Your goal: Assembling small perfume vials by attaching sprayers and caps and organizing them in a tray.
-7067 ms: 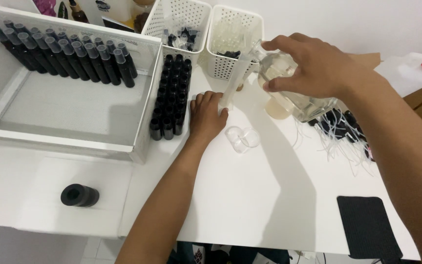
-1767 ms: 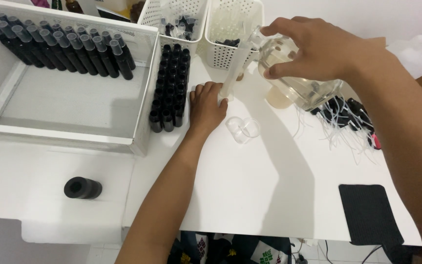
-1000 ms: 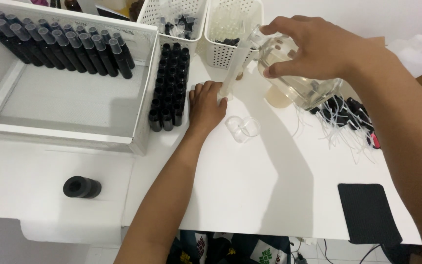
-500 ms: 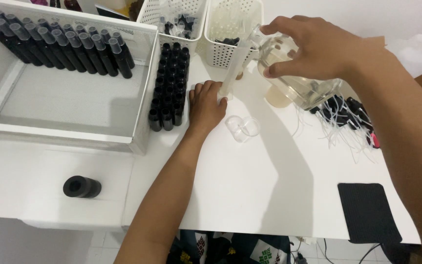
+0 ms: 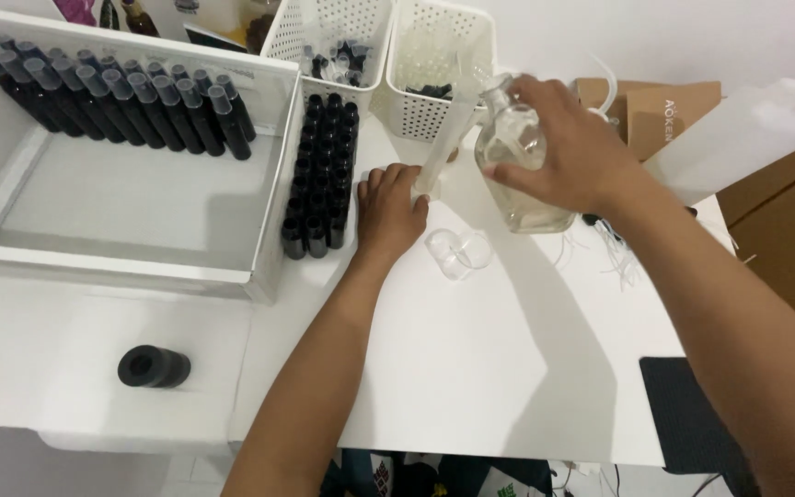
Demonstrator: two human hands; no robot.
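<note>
I see a clear glass bottle (image 5: 519, 161) held above the table (image 5: 508, 368), tilted, neck up-left, base down-right, so its long axis runs diagonal. Pale liquid sits in the lower part. My right hand (image 5: 570, 147) wraps it from the right, fingers (image 5: 534, 99) curled tight round the neck and shoulder. A clear tube (image 5: 442, 138) leans from near the bottle mouth down-left to my left hand (image 5: 388, 207); long axis steep, top end right, bottom end left. Left hand rests on the table, fingers pressed together at the tube's foot; I cannot tell what vessel they grip there. Just right of that hand lie two small clear cups (image 5: 457, 253), touching. Left of the hand stands a block of black vials (image 5: 321, 175), upright in rows. Further left a white tray (image 5: 140, 198) with capped dark vials (image 5: 121, 97) lying along its far wall. Behind, two white perforated baskets (image 5: 434, 64). Right: white jug (image 5: 738, 138) with red cap, cardboard box (image 5: 674, 101), loose thin white tubes (image 5: 614, 253). Near edge: black roll (image 5: 154, 365), black mat (image 5: 687, 419).
</note>
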